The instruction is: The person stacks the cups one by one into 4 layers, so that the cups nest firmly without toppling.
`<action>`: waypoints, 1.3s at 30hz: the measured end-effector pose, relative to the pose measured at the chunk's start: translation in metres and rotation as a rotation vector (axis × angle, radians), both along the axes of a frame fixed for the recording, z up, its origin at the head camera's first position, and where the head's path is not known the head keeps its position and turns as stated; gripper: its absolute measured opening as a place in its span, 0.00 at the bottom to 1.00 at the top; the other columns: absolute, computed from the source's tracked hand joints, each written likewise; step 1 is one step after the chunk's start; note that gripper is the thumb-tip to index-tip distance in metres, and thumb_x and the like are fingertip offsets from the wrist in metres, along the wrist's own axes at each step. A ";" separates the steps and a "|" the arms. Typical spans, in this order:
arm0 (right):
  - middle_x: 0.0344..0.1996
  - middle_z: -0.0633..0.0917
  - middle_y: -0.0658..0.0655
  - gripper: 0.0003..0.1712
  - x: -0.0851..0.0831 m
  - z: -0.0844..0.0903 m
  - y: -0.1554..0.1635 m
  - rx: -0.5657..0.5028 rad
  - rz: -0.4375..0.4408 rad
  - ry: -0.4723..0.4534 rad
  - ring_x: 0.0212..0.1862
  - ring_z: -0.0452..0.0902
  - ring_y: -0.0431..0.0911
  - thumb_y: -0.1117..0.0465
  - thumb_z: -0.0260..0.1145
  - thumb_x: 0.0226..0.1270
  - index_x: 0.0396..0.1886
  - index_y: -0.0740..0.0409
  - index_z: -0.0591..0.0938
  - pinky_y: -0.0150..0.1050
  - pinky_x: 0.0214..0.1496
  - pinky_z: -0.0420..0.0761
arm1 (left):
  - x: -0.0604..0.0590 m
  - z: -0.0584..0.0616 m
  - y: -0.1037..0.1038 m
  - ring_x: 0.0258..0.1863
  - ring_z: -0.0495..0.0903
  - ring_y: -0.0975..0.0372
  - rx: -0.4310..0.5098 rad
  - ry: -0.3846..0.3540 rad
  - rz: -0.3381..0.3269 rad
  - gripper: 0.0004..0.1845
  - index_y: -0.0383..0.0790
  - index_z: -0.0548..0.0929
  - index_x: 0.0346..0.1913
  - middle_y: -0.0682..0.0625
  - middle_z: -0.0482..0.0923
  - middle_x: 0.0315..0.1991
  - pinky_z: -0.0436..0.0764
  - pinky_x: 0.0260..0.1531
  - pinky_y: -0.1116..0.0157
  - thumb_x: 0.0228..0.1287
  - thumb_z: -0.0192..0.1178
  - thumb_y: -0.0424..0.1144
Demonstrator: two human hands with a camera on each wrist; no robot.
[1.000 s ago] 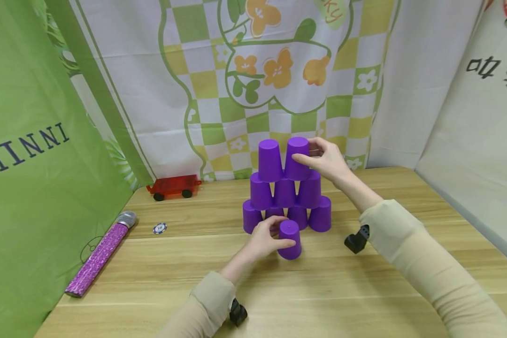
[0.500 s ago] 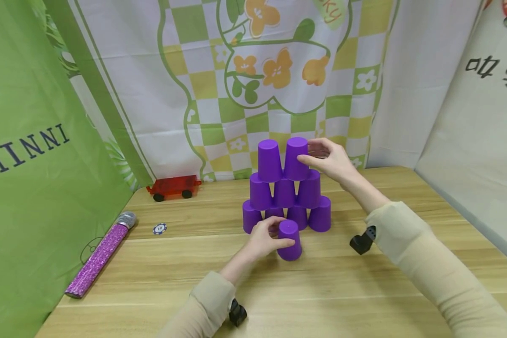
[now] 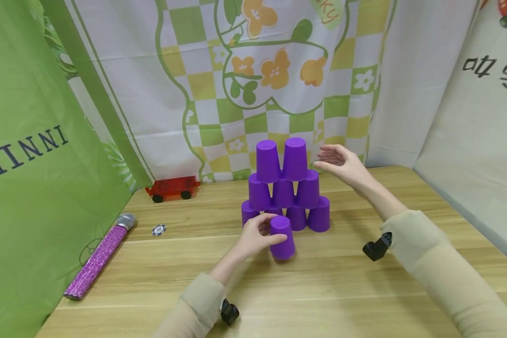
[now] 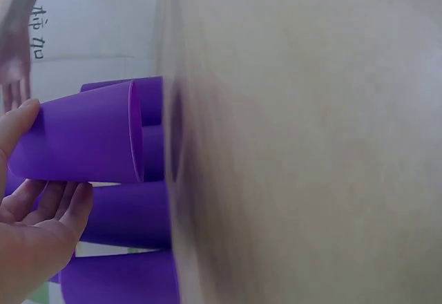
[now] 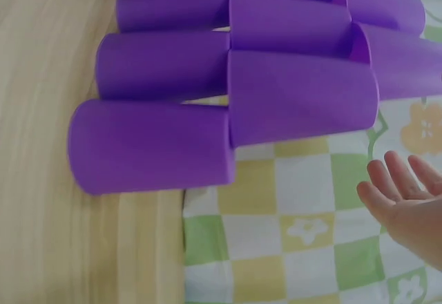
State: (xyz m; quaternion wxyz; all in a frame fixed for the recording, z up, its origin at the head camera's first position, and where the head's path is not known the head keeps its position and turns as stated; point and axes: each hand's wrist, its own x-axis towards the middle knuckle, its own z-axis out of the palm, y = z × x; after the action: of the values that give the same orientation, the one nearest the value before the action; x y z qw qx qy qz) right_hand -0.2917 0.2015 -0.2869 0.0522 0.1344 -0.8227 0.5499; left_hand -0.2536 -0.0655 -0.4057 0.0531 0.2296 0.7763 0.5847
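Observation:
Purple cups stand upside down in a pyramid (image 3: 285,188) at the middle of the wooden table (image 3: 321,291), with two cups on top. In front of it, my left hand (image 3: 267,233) grips a single upside-down purple cup (image 3: 281,237) by its side. In the left wrist view that cup (image 4: 83,141) shows a narrow gap between its rim and the tabletop. My right hand (image 3: 327,157) hovers open just right of the top right cup (image 3: 295,158), not touching it. The right wrist view shows the pyramid (image 5: 235,76) sideways, with my right hand's fingers (image 5: 404,186) spread and apart from it.
A red toy car (image 3: 173,187) sits at the back left by the patterned cloth backdrop. A glittery purple microphone (image 3: 99,256) lies along the left edge beside the green cloth. A small poker chip (image 3: 158,230) lies near it.
My right hand has let go of the top right cup and drawn back to the right, fingers now spread. My left hand has shifted the single cup slightly left.

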 end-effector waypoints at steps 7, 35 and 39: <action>0.66 0.67 0.63 0.37 0.002 -0.016 0.018 0.002 0.039 -0.026 0.66 0.66 0.53 0.51 0.60 0.68 0.70 0.60 0.58 0.46 0.69 0.67 | 0.002 0.019 -0.010 0.47 0.81 0.53 0.023 0.020 0.009 0.25 0.34 0.76 0.55 0.37 0.81 0.48 0.81 0.51 0.63 0.52 0.69 0.32; 0.63 0.65 0.77 0.39 0.009 -0.105 0.029 0.005 0.129 -0.060 0.62 0.66 0.68 0.67 0.65 0.60 0.66 0.76 0.59 0.37 0.61 0.77 | -0.001 0.164 -0.048 0.49 0.81 0.59 -0.031 0.205 0.058 0.24 0.46 0.77 0.56 0.48 0.81 0.50 0.83 0.47 0.61 0.55 0.69 0.40; 0.62 0.67 0.77 0.38 0.009 -0.108 0.025 0.018 0.121 -0.056 0.61 0.66 0.68 0.67 0.66 0.58 0.64 0.77 0.60 0.47 0.63 0.74 | -0.004 0.180 -0.046 0.49 0.81 0.60 -0.028 0.232 0.058 0.24 0.45 0.77 0.57 0.49 0.81 0.50 0.83 0.47 0.61 0.55 0.68 0.41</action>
State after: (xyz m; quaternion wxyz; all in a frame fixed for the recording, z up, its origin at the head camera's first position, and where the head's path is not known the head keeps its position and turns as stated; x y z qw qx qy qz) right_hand -0.2826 0.2261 -0.3951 -0.0053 0.1686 -0.8191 0.5483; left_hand -0.2576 -0.1115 -0.2261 -0.0506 0.2724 0.7916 0.5445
